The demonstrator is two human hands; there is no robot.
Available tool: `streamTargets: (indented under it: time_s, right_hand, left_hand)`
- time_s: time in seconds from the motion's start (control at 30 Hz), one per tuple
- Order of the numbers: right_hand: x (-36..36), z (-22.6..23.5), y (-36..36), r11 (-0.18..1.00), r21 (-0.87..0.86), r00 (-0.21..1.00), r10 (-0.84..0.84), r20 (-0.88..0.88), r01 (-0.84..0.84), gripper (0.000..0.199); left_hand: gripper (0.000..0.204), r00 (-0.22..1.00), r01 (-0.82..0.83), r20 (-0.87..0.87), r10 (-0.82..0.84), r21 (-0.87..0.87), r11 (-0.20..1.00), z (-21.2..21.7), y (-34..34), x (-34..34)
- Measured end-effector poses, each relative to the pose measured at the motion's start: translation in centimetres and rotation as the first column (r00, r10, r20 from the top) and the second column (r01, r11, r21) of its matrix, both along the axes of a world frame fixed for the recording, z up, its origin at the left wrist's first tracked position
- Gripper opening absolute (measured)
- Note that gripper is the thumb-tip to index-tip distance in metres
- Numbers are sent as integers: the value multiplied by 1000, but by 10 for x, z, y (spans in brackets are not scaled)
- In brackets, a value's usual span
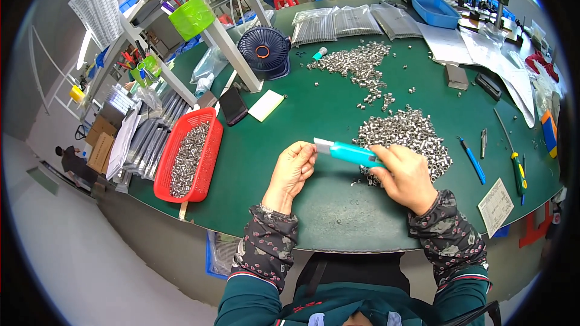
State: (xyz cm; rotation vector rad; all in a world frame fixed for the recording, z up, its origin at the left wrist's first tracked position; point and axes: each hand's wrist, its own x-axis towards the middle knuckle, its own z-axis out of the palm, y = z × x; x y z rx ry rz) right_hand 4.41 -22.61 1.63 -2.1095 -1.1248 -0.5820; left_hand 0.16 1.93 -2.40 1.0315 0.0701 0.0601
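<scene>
My right hand (403, 175) is closed round the teal handle of a utility knife (353, 154), held level above the table. Its pale, wide blade points left and ends at the fingertips of my left hand (292, 169). The left fingers are curled in a pinch, and whatever they may hold is too small to make out. Behind and beside the right hand lies a heap of small silver metal rings (402, 130). Farther back spreads a second, looser heap of similar metal pieces (356, 63).
A red plastic basket (211, 163) of small metal parts stands at left, near a phone (232, 106) and a fan (263, 51). Screwdrivers (518, 172), a blue pen-like tool (472, 160) and a paper label (495, 206) lie at right. Packed bags (359, 21) and a blue tray (435, 11) line the back.
</scene>
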Motion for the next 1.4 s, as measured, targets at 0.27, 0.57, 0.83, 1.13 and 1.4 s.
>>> streamTargets:
  time_s: [0.27,0.57,0.83,1.13,1.4]
  right_hand:
    - [5,-4,-2,999,-6,999,-32,-17,32,31]
    - [5,-6,-4,997,-79,991,-7,-134,-4,29]
    - [6,-8,-4,995,-81,975,35,-218,-53,29]
    - [12,-13,-6,993,-51,939,84,-334,-107,28]
    - [-6,-8,4,995,-86,990,-61,-129,50,27]
  left_hand:
    - [19,997,-80,-8,81,37,996,12,-9,1]
    - [14,997,-11,72,14,-33,999,5,-3,1]
    - [11,997,-26,72,28,-39,999,5,-4,1]
    - [10,986,-140,113,123,158,977,6,-10,0]
    - [10,970,-236,122,209,287,928,2,-12,0]
